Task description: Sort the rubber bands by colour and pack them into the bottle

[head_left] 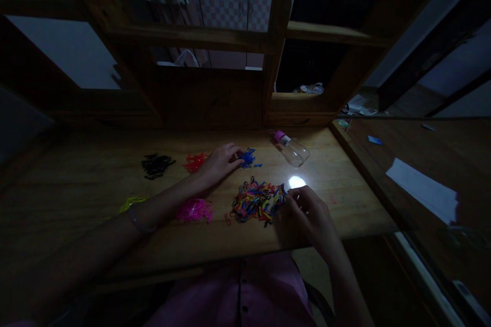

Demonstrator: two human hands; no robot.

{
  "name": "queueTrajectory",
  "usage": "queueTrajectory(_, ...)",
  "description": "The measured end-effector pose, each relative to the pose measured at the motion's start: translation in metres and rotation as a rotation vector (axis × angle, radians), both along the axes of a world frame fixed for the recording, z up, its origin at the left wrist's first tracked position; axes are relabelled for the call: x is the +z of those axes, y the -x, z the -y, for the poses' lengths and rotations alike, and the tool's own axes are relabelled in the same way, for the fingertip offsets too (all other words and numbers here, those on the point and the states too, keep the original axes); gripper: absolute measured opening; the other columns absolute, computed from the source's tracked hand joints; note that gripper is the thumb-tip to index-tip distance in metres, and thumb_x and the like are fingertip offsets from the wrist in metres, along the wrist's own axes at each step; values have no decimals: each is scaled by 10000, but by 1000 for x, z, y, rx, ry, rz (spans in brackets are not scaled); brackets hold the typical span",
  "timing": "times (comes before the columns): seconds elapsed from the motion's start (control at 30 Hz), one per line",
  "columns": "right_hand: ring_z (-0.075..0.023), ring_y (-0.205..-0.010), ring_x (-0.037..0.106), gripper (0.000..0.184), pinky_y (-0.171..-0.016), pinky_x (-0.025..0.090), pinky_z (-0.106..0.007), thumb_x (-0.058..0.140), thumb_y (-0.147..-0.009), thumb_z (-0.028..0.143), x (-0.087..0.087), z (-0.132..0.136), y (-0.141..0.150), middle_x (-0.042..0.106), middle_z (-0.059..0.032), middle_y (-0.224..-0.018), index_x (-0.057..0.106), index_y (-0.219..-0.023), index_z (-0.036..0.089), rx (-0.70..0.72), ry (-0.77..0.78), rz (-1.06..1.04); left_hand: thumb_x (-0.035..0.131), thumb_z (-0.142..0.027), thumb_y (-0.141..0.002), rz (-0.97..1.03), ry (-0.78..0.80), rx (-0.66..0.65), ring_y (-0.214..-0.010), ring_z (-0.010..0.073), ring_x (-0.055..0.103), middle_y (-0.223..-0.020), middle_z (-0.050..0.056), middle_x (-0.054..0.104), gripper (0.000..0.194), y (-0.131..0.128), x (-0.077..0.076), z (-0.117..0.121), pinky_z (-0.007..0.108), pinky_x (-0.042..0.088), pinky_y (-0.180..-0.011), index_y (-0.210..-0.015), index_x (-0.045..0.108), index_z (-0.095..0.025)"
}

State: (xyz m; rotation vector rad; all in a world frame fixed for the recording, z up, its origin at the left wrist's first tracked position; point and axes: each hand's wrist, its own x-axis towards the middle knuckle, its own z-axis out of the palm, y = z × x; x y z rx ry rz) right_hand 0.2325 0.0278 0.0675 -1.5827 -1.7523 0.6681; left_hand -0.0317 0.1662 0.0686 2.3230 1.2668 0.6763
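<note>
A heap of mixed small loop-shaped pieces [255, 202], perhaps pear-shaped pins, lies on the wooden desk [215, 255] before me. At its right edge, my right hand [311, 214] has thumb and forefinger drawn together; what they pinch is too small to tell. My left hand [221, 164] reaches across to a small blue pile [248, 157], its bent fingertips close together and touching the pile's left side. Any piece between them is hidden. Behind that hand is a red pile [195, 162]. Below my left forearm a pink pile [195, 210] shows, and beside it a yellow pile [132, 203], partly covered.
Farther left sits a black pile [156, 164]. A clear bottle with a purple cap [292, 149] lies on its side at the back right. Wooden shelving [192, 36] rises behind the desk. On the right-hand surface are white paper [422, 189] and a small blue packet [375, 140].
</note>
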Motion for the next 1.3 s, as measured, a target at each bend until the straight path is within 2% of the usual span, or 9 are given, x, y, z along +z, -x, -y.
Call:
queueTrajectory(0.1, -147, -687, 590, 95, -612, 460, -249, 521, -927, 215, -1, 3, -1, 623, -42, -860, 610, -902, 195, 26, -24, 54, 550, -283, -937, 5, -23, -51, -1032, 206, 581, -1138, 65, 597, 240, -8, 8, 27, 371, 474, -920, -1147, 627, -197)
queueTrajectory(0.27, -169, -827, 643, 91, -692, 502, -250, 564, -903, 184, -12, 6, 2, 651, -58, -968, 647, -924, 214, 229, -30, 130, 443, -236, -994, -61, 31, -278, -1083, 201, 555, -1139, 60, 602, 222, -18, 25, 98, 360, 465, -957, -1118, 627, -227)
queueTrajectory(0.33, -171, -855, 649, 117, -734, 514, -258, 551, -913, 174, -15, 6, 4, 651, -58, -1001, 651, -949, 222, 278, -16, 150, 430, -226, -996, -112, 33, -303, -1071, 209, 553, -1118, 59, 609, 221, -20, 27, 119, 364, 472, -936, -1085, 632, -226)
queueTrajectory(0.4, -175, -868, 651, 168, -762, 519, -268, 523, -919, 145, -14, 7, 7, 645, -64, -1027, 648, -1001, 222, 302, 5, 190, 418, -222, -999, -138, 33, -282, -1046, 211, 555, -1101, 56, 611, 221, -20, 25, 129, 372, 477, -916, -1073, 626, -223)
queueTrajectory(0.57, -196, -932, 658, 321, -801, 525, -289, 514, -896, 99, -7, 5, 10, 625, -84, -1148, 612, -1169, 236, 353, 4, 265, 425, -226, -999, -126, 14, -237, -1063, 214, 549, -1104, 61, 601, 207, -24, 12, 121, 380, 479, -933, -1092, 609, -209)
queueTrajectory(0.83, -190, -861, 667, 199, -715, 514, -260, 565, -879, 131, -18, 1, 14, 646, -62, -1079, 645, -1031, 233, 293, -50, 362, 458, -246, -987, -153, 12, -277, -1021, 216, 539, -1083, 66, 581, 189, -39, 6, 103, 372, 480, -906, -1043, 630, -192)
queueTrajectory(1.03, -178, -870, 641, 149, -769, 507, -268, 556, -885, 136, -17, 6, 6, 633, -51, -1012, 619, -989, 222, 244, -55, 139, 507, -278, -968, -144, 49, -279, -1007, 214, 523, -1065, 66, 564, 152, -44, 3, 101, 353, 474, -878, -967, 628, -185)
queueTrajectory(1.3, -148, -720, 567, 45, -612, 441, -251, 586, -911, 211, -4, 12, -13, 613, -38, -892, 629, -897, 208, 44, -40, -72, 528, -239, -948, -108, 151, -275, -991, 203, 513, -1044, 50, 545, 95, -51, -3, 95, 336, 460, -865, -946, 609, -190)
